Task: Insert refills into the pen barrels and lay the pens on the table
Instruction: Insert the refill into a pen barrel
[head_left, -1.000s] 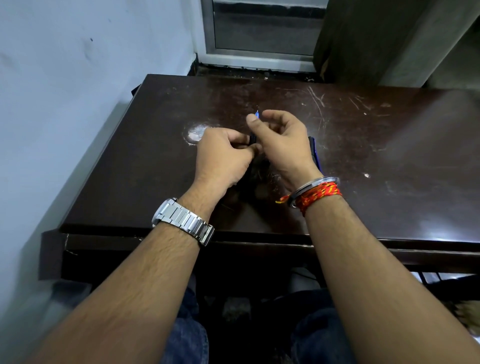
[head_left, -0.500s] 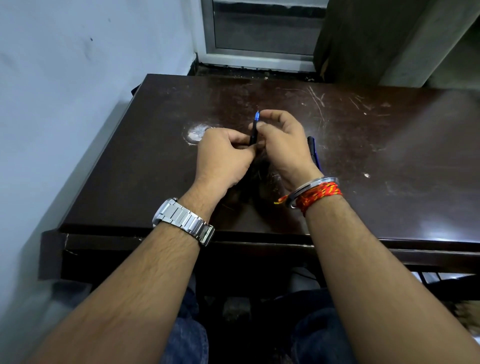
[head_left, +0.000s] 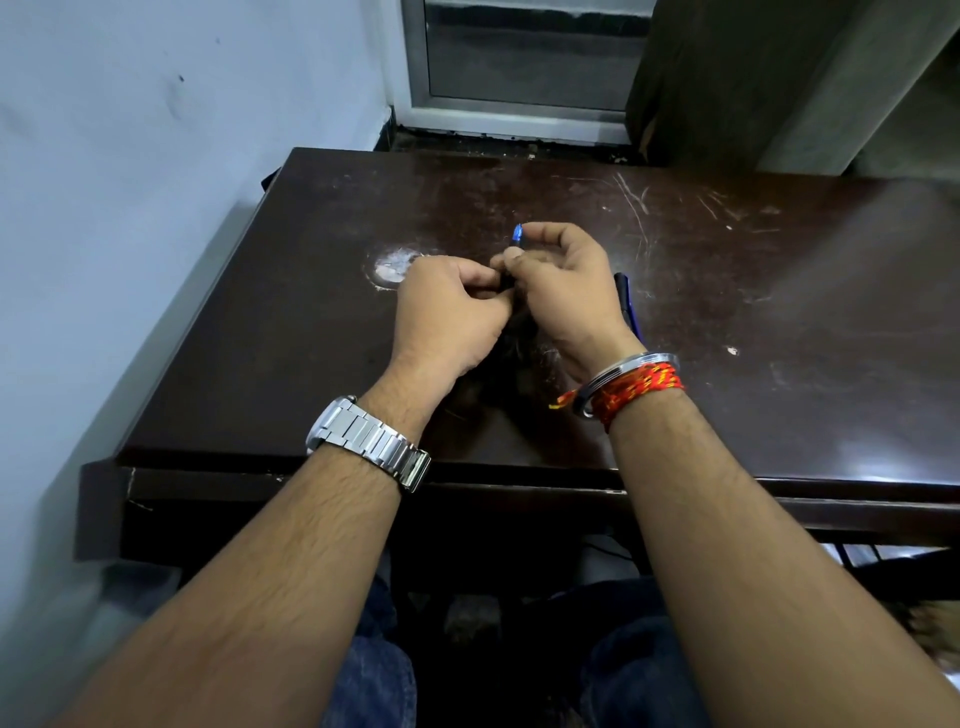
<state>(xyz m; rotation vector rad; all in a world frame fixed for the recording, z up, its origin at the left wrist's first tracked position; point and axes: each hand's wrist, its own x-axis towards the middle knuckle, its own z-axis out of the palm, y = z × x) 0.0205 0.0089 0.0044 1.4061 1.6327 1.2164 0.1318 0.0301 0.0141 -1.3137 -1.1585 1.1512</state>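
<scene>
Both my hands meet over the middle of the dark wooden table (head_left: 779, 338). My right hand (head_left: 566, 291) pinches a dark pen (head_left: 518, 235) whose blue end pokes up above the fingertips. My left hand (head_left: 447, 317) grips the lower part of the same pen, fingers curled; most of the barrel is hidden between the two hands. A second dark blue pen (head_left: 626, 301) lies on the table just right of my right hand, partly hidden by the wrist.
A pale worn patch (head_left: 393, 267) marks the tabletop left of my hands. A light wall runs along the table's left side, and a window frame (head_left: 519, 114) stands behind the far edge. My knees sit under the near edge.
The pen's blue end has risen further out above my right fingertips, and my right thumb has shifted on the barrel. Both hands stay in nearly the same spot.
</scene>
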